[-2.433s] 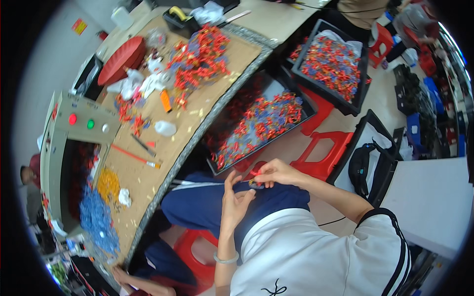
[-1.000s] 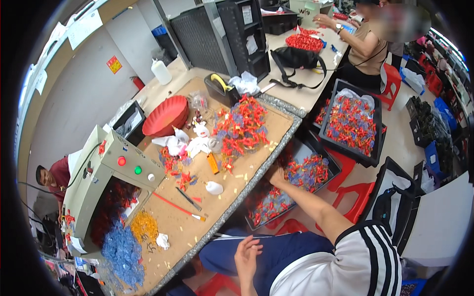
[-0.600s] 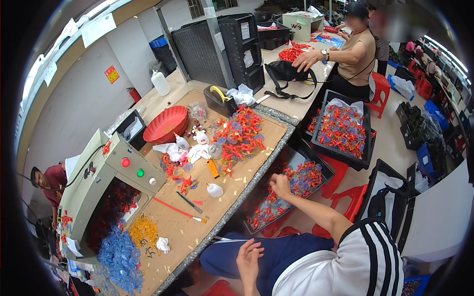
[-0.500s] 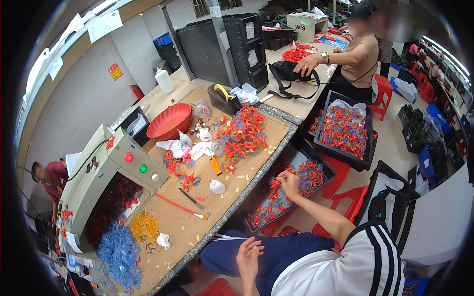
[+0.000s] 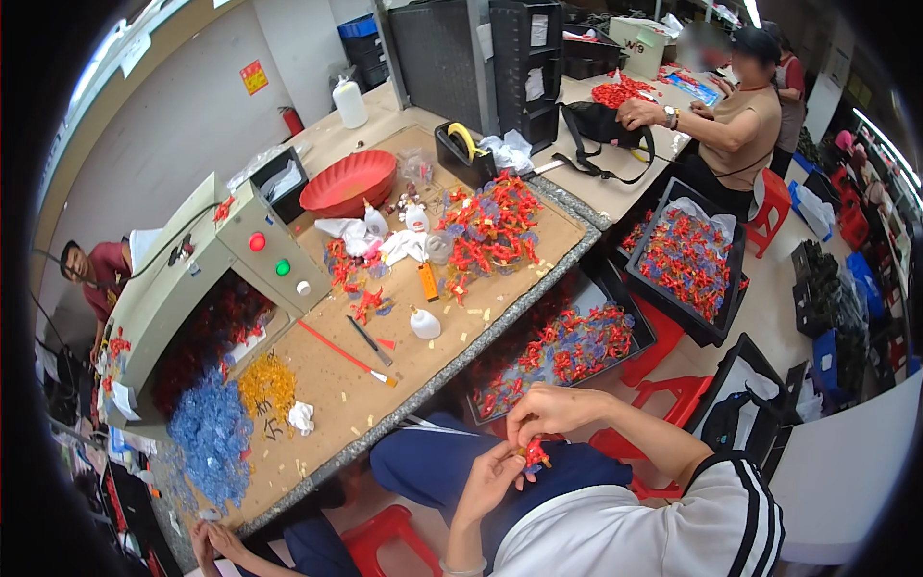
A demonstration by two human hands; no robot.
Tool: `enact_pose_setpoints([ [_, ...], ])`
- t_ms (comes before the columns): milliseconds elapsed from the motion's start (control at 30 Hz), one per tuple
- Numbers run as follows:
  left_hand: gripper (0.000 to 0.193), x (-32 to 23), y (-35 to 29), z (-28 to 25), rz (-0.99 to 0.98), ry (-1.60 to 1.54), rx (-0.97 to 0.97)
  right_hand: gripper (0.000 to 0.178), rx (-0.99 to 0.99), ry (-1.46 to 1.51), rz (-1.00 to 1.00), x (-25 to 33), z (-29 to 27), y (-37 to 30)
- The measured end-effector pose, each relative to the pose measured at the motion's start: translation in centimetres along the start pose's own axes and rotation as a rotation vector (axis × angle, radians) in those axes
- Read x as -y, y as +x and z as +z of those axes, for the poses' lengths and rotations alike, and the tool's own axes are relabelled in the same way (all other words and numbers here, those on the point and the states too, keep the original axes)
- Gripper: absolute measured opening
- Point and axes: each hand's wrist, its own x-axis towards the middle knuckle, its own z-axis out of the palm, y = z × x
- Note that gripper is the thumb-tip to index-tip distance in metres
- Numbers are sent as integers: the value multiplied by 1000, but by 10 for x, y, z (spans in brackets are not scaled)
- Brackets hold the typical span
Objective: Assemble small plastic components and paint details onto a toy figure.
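Above my lap, my left hand (image 5: 488,483) pinches a small red plastic figure with blue and yellow parts (image 5: 536,453). From above, my right hand (image 5: 550,412) has its fingertips closed on the same piece, and they partly hide it. Just past my hands, below the table edge, a black bin with a grey liner (image 5: 478,408) holds many similar red and blue pieces (image 5: 575,344). More of these red and blue pieces (image 5: 488,226) lie heaped on the table.
On the table are a machine with coloured buttons (image 5: 252,269), blue pieces (image 5: 213,438), yellow pieces (image 5: 267,385), a brush (image 5: 346,353), a white bottle (image 5: 424,324) and a red bowl (image 5: 348,185). Another person's hands (image 5: 213,541) are at lower left; a co-worker (image 5: 740,120) sits at far right.
My right hand has come back from the bin to my left hand, and a red figure is now between them. Another person's hands have come into view at the lower left.
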Motion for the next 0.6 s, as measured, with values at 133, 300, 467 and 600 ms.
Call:
enact_pose_setpoints([
  [133,16,0,-5,2,116,-140,-261,16,-137,48,-45,-4,13,30],
  [300,16,1,-7,-18,325,-204,-681,19,-562,367,-69,-21,42,60],
  [467,17,-7,-14,-22,297,-295,-676,17,-472,702,-45,-27,76,64],
  [600,25,1,-23,-21,313,-407,-695,12,-485,525,35,-21,83,73],
])
